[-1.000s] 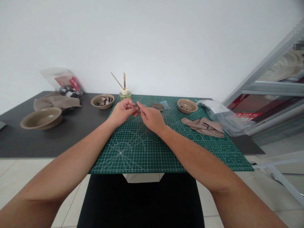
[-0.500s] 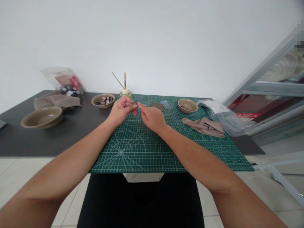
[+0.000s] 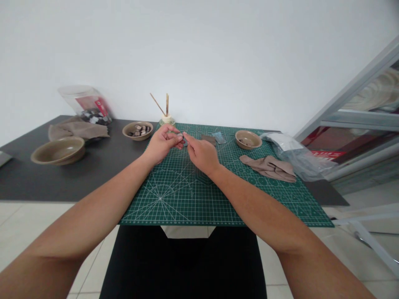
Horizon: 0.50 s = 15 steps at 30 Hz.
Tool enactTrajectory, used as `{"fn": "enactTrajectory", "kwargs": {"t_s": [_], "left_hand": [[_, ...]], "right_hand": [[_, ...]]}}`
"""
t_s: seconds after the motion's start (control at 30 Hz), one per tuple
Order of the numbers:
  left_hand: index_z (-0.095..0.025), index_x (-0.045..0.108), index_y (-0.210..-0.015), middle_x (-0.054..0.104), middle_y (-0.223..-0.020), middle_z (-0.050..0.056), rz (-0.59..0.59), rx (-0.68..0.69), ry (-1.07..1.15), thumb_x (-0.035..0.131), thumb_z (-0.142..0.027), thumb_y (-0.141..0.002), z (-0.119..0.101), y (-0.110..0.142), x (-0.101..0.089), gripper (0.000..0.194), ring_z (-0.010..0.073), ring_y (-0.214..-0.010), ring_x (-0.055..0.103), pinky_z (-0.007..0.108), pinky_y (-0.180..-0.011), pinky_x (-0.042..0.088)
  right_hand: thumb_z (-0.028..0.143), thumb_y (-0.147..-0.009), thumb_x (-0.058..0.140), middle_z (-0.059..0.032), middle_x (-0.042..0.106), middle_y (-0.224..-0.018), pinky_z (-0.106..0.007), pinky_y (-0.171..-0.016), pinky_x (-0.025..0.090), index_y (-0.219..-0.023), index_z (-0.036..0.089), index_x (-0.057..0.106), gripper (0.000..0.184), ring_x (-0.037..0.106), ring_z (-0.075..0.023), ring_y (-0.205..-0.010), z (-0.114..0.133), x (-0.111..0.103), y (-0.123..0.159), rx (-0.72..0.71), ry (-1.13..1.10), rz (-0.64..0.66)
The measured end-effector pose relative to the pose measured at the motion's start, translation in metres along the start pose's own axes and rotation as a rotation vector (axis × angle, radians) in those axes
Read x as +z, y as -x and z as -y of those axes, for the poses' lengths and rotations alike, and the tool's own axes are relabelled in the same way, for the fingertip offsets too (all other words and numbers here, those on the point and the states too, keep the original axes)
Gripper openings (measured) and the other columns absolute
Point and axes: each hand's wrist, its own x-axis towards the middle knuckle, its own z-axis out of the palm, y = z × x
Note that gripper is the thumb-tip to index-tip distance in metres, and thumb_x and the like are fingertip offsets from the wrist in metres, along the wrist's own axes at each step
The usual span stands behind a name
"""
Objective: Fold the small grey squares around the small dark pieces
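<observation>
Left hand (image 3: 159, 146) pinches small greyish piece (image 3: 180, 135) above cutting mat (image 3: 177, 211), ten o'clock from mat's centre. Right hand (image 3: 203, 155) fingertips beside it; grip unclear. From hands: filled bowl (image 3: 132, 137) nine o'clock, second bowl (image 3: 249, 147) three.

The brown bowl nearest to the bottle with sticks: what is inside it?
The brown bowl holds small pieces, pale and dark, heaped together. The bowl's bottom under them is covered, as are any lower pieces.
</observation>
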Motion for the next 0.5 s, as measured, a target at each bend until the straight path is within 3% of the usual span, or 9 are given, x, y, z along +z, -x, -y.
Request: {"fn": "enactTrajectory", "kwargs": {"t_s": [0.23,0.4,0.5], "left_hand": [[-0.021,0.050,-0.091,0.069,-0.059,-0.004,0.051,-0.001,-0.053,0.075,-0.014,-0.070,0.0009,0.0005,0.0035,0.033,0.0146,-0.058,0.071,0.029,-0.065,0.057],[-0.020,0.051,-0.083,0.072,-0.062,0.000,0.128,-0.045,-0.190,0.073,-0.026,-0.078,-0.0003,0.0023,0.0040,0.023,0.0162,-0.058,0.071,0.028,-0.059,0.057],[-0.020,0.054,-0.079,0.072,-0.062,0.001,0.113,-0.024,-0.280,0.072,-0.030,-0.080,-0.0013,0.0034,0.0033,0.021,0.0151,-0.058,0.070,0.026,-0.057,0.054]], "right_hand": [[0.023,-0.107,0.032,-0.0103,0.076,-0.125,-0.030,-0.090,0.051,-0.155,0.017,0.049,0.051,0.073,-0.0198,-0.103,-0.0009,-0.0005,-0.0004,0.027,0.023,0.018],[0.023,-0.107,0.032,-0.0104,0.074,-0.130,-0.031,-0.089,0.053,-0.154,0.018,0.051,0.051,0.073,-0.0215,-0.105,-0.0001,0.0003,0.0000,0.032,0.027,0.028],[0.024,-0.107,0.033,-0.0094,0.071,-0.136,-0.032,-0.090,0.054,-0.153,0.019,0.052,0.050,0.073,-0.0221,-0.107,0.0009,-0.0002,-0.0001,0.027,0.024,0.036]]}}
